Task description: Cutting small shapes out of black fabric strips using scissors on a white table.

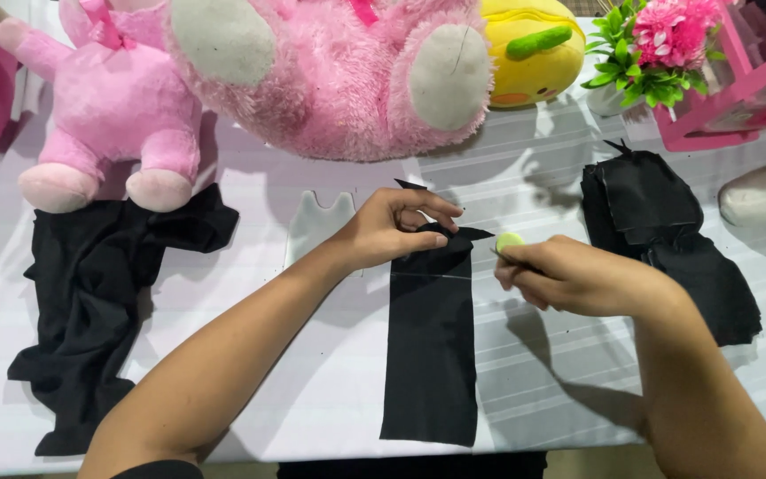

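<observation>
A long strip of black fabric (430, 346) lies on the white table, running from my hands to the near edge. My left hand (392, 229) pinches the strip's far end, fingers closed on the cloth. My right hand (569, 275) is closed around a small tool with a pale green top (509, 240) and a thin dark tip that meets the fabric's corner. A white card template (316, 223) with two bumps rests just left of my left hand.
A pile of cut black pieces (658, 222) lies at the right, loose black cloth (99, 293) at the left. Pink plush toys (330, 71), a yellow plush (534, 44) and a pink box with flowers (667, 44) line the back.
</observation>
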